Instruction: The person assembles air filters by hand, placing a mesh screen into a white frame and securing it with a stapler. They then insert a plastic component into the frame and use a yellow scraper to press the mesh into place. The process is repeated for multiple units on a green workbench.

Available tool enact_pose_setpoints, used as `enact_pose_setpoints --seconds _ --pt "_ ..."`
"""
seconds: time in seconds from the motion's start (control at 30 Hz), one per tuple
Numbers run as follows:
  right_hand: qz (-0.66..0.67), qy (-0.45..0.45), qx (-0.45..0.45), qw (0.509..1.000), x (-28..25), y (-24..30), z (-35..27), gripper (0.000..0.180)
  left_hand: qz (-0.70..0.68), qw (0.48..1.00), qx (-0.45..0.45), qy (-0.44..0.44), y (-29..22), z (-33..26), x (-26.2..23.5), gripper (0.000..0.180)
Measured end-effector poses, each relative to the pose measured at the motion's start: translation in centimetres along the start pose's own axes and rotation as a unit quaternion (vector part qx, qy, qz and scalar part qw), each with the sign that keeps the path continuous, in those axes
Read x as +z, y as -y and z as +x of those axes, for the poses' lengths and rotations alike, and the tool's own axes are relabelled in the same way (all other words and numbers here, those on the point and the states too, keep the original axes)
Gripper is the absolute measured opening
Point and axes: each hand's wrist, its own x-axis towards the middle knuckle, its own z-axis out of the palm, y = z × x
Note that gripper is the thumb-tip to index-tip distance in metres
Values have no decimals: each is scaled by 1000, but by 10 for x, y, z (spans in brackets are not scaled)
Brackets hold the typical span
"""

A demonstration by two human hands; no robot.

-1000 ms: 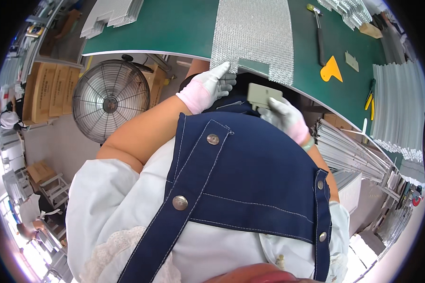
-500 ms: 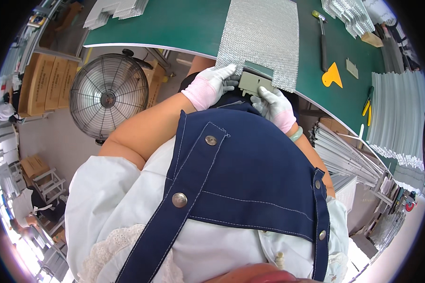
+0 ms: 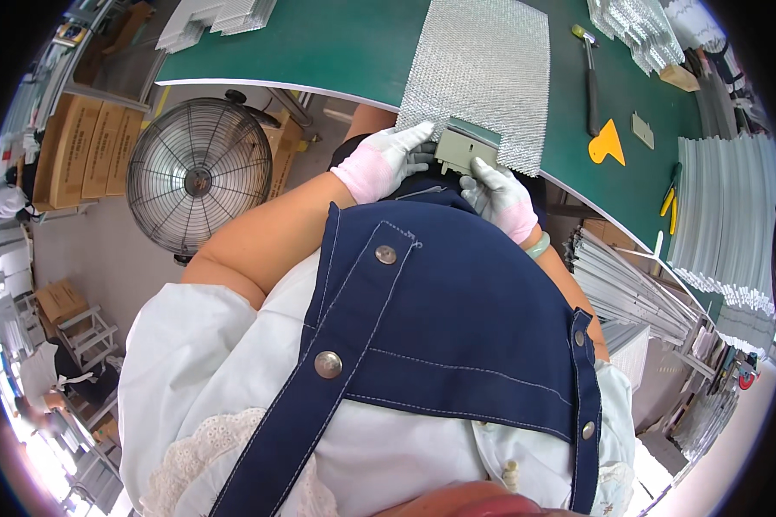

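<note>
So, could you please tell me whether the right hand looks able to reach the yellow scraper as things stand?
Probably yes: the yellow scraper lies uncovered on the green table, though the right hand holds the gray plate.

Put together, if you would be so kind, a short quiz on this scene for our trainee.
1. Multiple choice: what does the person's right hand hold?
a) a pair of pliers
b) a grey-green plate
c) a cardboard box

2. True or false: the yellow scraper lies to the right of the silver mesh panel in the picture.

3. Fill in the blank: on the green table, the scraper lies near the grip end of a long black-handled ____.

Key:
1. b
2. True
3. hammer
</note>
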Motion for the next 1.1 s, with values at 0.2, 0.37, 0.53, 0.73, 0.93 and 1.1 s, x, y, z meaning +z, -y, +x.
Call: enact_pose_setpoints --seconds 0.2,0.37,0.53,0.73,0.93,1.1 --pt "-38 -42 6 998 9 1 -3 29 185 981 -17 60 2 -7 1 44" --pt "30 -79 -37 996 9 12 -15 29 273 961 -50 -13 -13 -11 20 38" --pt "107 8 -66 992 -20 6 -1 25 170 984 -57 -7 -11 -14 19 33" --pt "172 47 -27 984 -22 7 -3 26 81 994 -69 -4 -3 -9 11 31" --pt "-118 -158 -151 969 -5 8 -13 28 85 994 -43 -59 -3 -15 29 31" --pt "-1 -35 -19 999 -49 6 -8 58 202 969 -107 90 -36 -30 21 72"
